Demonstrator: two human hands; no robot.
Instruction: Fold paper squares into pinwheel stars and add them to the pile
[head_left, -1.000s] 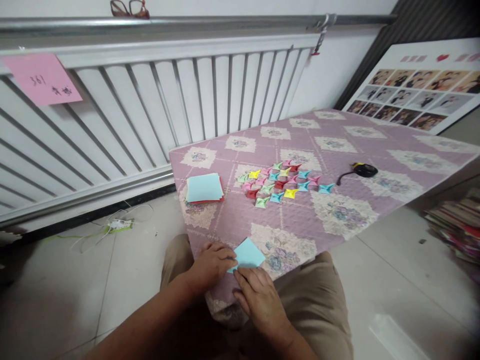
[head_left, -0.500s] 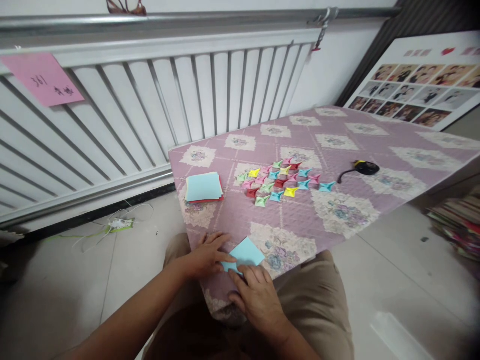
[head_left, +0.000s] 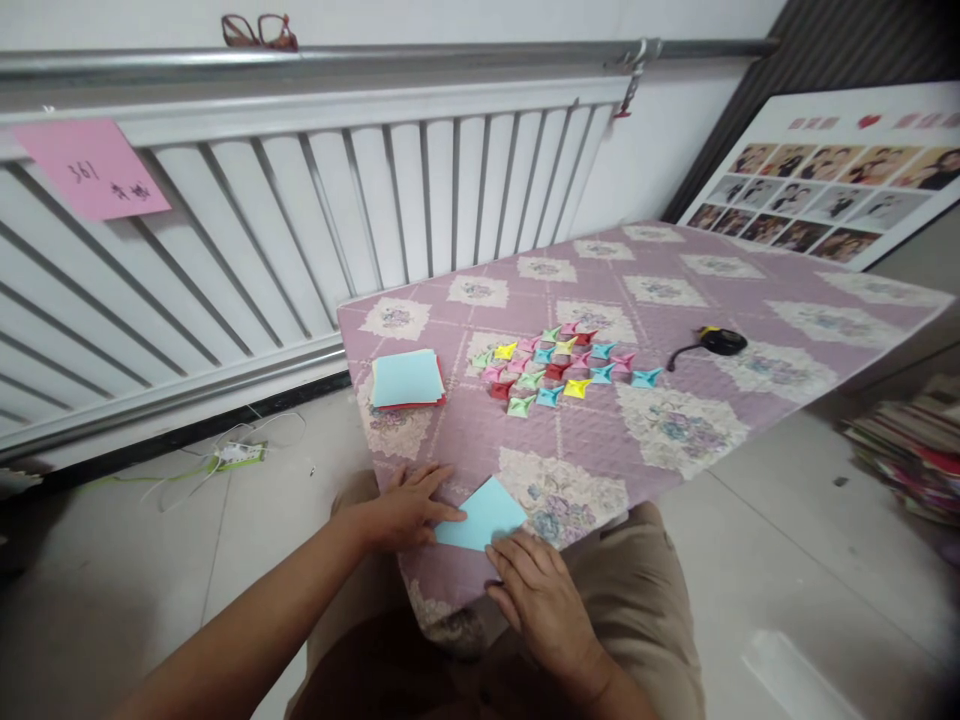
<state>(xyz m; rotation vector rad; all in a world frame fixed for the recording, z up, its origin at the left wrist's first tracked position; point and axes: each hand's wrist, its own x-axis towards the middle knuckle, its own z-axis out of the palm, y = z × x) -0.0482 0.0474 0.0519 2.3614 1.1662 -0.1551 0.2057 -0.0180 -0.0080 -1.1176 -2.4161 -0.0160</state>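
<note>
A folded light-blue sheet of paper lies flat near the close corner of the table. My left hand rests at its left side with fingers spread on the tablecloth and the thumb on the sheet's left corner. At the sheet's lower right edge, my right hand lies with fingers stretched out and fingertips touching the paper. Beyond my left hand is a stack of coloured paper with a light-blue sheet on top. Several small folded paper pieces in green, pink, red, yellow and blue stand in rows farther back.
A patterned purple tablecloth covers the table. Towards the right lies a black object with a cord. A white radiator runs along the wall, with glasses above it. A photo board leans at the far right.
My right hand has slid right along the paper's lower edge, uncovering more of that edge. My left hand stays by the left corner. The view has shifted slightly.
</note>
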